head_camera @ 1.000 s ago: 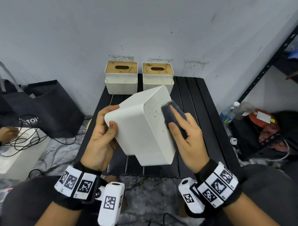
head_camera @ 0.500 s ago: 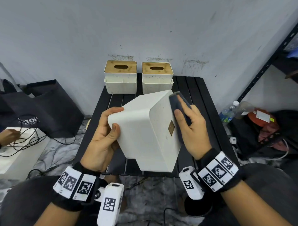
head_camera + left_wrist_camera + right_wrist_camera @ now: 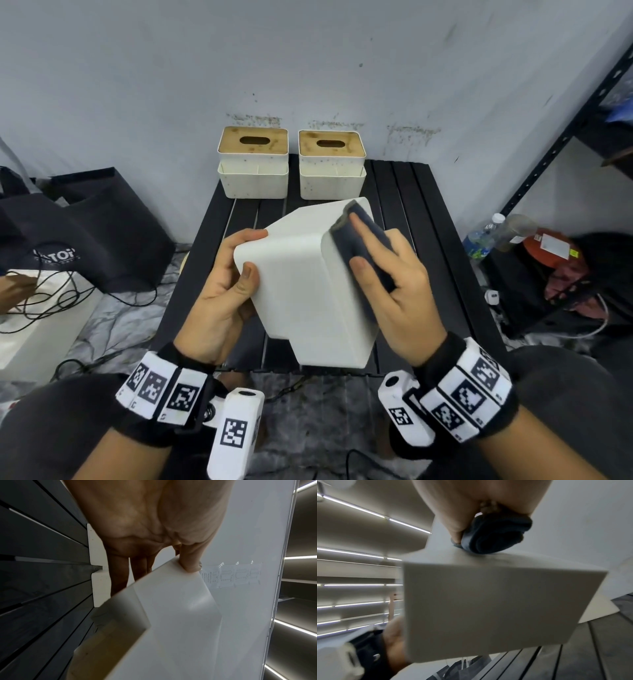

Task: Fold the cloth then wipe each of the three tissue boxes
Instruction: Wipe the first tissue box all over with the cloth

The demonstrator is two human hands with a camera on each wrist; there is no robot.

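My left hand (image 3: 239, 270) grips a white tissue box (image 3: 301, 294) tilted above the black slatted table (image 3: 428, 212), thumb on its near face and fingers over the top edge. My right hand (image 3: 376, 253) holds a folded dark grey cloth (image 3: 363, 240) against the box's right side. In the right wrist view the cloth (image 3: 496, 536) is bunched between thumb and fingers on the box (image 3: 488, 601). The left wrist view shows my left hand (image 3: 154, 534) pinching the box's edge (image 3: 171, 615). Two more white tissue boxes with wooden lids (image 3: 253, 164) (image 3: 330, 168) stand side by side at the table's back.
A black bag (image 3: 85, 233) and a white box with cables (image 3: 34, 308) sit on the floor to the left, with another person's hand (image 3: 13, 294) at the edge. To the right are a water bottle (image 3: 479, 240), clutter, and a black metal shelf frame (image 3: 565, 137). The wall is close behind.
My left hand has turned the box, so its right side shows less. The cloth went up to the far top corner, then slid back down that side over the brown spot.
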